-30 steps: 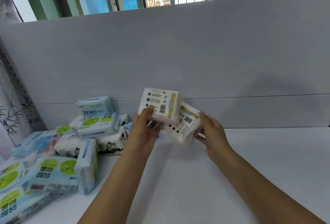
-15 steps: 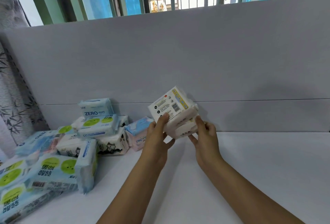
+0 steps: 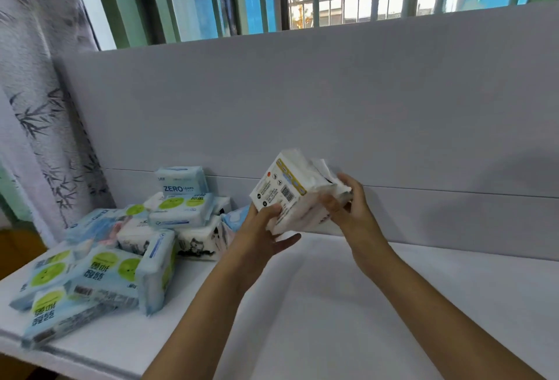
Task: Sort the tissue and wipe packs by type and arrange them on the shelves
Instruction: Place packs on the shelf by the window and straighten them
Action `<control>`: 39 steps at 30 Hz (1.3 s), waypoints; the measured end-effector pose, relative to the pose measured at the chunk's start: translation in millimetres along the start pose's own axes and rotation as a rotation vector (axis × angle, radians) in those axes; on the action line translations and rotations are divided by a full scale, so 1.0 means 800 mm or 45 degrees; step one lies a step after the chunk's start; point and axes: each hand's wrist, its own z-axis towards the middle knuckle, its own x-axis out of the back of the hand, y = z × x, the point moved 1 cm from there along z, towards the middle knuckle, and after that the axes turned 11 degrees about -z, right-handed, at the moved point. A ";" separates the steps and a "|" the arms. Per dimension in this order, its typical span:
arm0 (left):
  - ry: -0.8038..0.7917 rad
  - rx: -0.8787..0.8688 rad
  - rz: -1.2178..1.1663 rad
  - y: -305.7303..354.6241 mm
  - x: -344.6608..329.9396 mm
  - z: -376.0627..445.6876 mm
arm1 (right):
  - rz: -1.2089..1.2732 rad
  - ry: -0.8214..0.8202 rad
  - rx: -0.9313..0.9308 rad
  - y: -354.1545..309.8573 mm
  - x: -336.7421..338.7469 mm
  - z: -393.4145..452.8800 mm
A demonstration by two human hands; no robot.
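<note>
Two white tissue packs (image 3: 282,190) with a barcode and a yellow stripe are stacked together and held in the air above the white shelf surface (image 3: 332,304), near its back wall. My left hand (image 3: 260,231) grips them from below and the left, thumb on the printed face. My right hand (image 3: 348,201) grips the right end, fingers curled round it. The lower pack is mostly hidden by the hands. A heap of wipe packs (image 3: 121,246) lies at the left.
The heap holds blue packs with green circles (image 3: 99,273), a blue ZERO pack (image 3: 181,181) on top and white packs with black drawings (image 3: 202,240). A grey back panel (image 3: 302,107) runs behind, a curtain (image 3: 39,92) hangs at the left, a barred window above.
The two packs, held apart a second ago, are now pressed into one stack. Both hands carried it right and a little up, tilting it; the view shifted right too.
</note>
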 end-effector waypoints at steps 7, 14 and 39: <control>0.129 -0.091 -0.023 0.027 0.036 -0.027 | 0.403 -0.132 -0.160 -0.001 -0.015 0.021; 0.254 -0.186 0.037 0.071 0.051 -0.104 | 0.398 -0.322 -0.219 -0.035 -0.084 -0.021; 1.295 -0.384 0.271 0.132 0.350 -0.720 | 0.708 -1.531 -1.202 -0.047 -0.504 -0.483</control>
